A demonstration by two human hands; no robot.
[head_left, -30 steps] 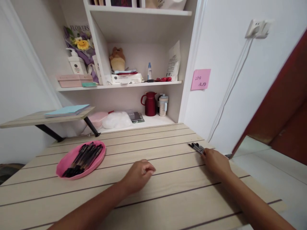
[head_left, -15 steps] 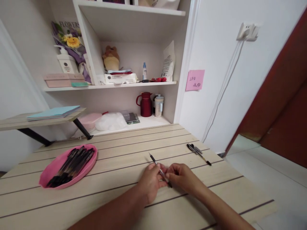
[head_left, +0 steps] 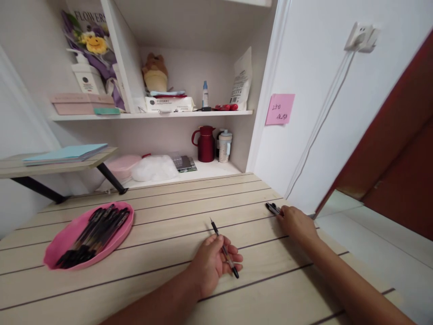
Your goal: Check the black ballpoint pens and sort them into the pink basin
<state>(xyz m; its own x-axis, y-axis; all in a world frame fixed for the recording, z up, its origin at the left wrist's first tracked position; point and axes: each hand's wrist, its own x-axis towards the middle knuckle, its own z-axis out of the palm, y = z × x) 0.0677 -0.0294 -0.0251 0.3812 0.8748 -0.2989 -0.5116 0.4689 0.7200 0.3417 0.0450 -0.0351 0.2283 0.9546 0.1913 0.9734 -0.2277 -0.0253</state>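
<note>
My left hand (head_left: 213,262) rests on the wooden desk (head_left: 162,253) and pinches a black pen (head_left: 225,249) whose uncapped tip points away from me. My right hand (head_left: 297,222) reaches to the desk's right edge, its fingers curled over a small pile of black pen caps or pens (head_left: 272,208); the fingertips are hidden, so I cannot see what they grip. A pink oval tray (head_left: 67,234) holding several black pens (head_left: 96,228) lies at the left.
Shelves behind the desk hold a red jug (head_left: 204,143), a white cup (head_left: 224,145), a plastic bag (head_left: 154,167) and boxes. A small raised stand with a blue notebook (head_left: 66,153) sits at the left. A pink sticky note (head_left: 279,109) hangs on the right wall.
My right hand let go of the pen held with the left hand and moved right to the pile at the desk edge. The left hand keeps the pen.
</note>
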